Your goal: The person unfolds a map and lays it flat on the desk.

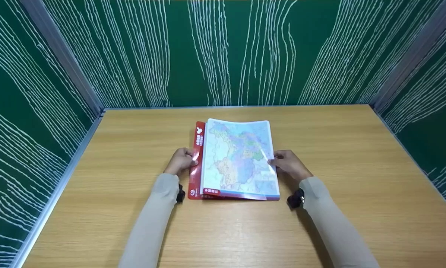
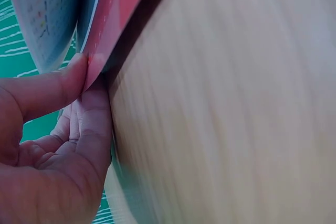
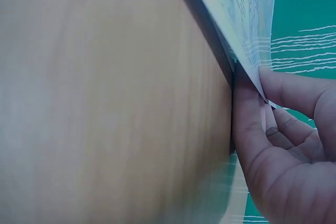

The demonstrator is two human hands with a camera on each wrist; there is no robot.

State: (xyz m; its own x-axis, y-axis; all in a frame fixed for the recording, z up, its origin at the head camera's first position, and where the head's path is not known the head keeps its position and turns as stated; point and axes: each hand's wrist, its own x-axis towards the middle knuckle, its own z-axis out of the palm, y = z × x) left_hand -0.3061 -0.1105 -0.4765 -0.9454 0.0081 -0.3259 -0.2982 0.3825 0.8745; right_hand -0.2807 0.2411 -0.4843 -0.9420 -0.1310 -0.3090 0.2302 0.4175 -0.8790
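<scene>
A glossy map sheet [image 1: 241, 156], printed in pale colours with a small red label at its lower left corner, lies over a red-edged sheet [image 1: 196, 178] that shows along the left side. My left hand [image 1: 180, 160] pinches the left border of the red-edged sheet between thumb and fingers. In the left wrist view the red border [image 2: 118, 11] is bent up off the table, and a printed sheet [image 2: 44, 14] curves above it. At the opposite side my right hand [image 1: 290, 164] pinches the map's right edge, thumb on top. The right wrist view has that edge raised above the tabletop.
The wood-grain table [image 1: 133, 149] spreads out around the sheets. Green panels [image 1: 230, 56] with wavy white lines stand behind it and on both sides, joined by grey posts [image 1: 62, 56]. A dark device [image 1: 296, 199] sits at the right wrist.
</scene>
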